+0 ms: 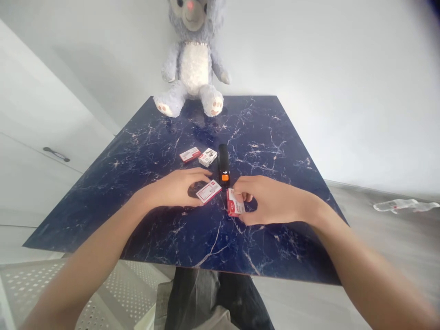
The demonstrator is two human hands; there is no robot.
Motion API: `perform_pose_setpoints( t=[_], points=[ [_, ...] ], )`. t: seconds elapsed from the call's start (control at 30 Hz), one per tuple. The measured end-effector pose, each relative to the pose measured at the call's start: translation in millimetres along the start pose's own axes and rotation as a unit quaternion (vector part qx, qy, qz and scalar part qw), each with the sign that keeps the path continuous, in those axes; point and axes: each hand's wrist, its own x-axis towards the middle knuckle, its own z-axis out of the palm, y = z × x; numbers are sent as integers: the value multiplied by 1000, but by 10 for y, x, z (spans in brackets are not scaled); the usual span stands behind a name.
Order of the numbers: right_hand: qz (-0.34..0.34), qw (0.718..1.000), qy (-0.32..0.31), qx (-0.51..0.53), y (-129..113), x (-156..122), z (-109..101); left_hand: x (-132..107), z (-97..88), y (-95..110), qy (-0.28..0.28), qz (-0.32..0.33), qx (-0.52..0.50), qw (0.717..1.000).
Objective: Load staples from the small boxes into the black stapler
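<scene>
My left hand (178,187) is curved around a small white box with red edges (209,191), its thumb at the box's near left corner and its fingertips by the far side. Between thumb and fingers of my right hand (259,199) is a red-and-white small box (234,203), close to the table top. A black stapler (223,162) with an orange patch on its near end lies just beyond and between the two hands. Left of it lie a white small box with a dark picture (208,157) and a red-and-white flat box (190,155).
The boxes lie on a dark blue marble-patterned table (165,247). A large grey plush bear (194,64) sits at its far edge against the wall. Clear plastic bottles (395,205) lie on the floor at right. A white cabinet (37,174) stands at left.
</scene>
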Motion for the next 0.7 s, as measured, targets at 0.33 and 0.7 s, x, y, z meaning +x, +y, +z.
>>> perform_pose_setpoints(
  t=[0.33, 0.7],
  points=[
    [-67, 986, 119, 100, 15, 64, -46, 41, 73, -141, 67, -59, 47, 995],
    [-148, 940, 306, -13, 47, 261, 476, 58, 195, 232, 79, 17, -331, 940]
  ],
)
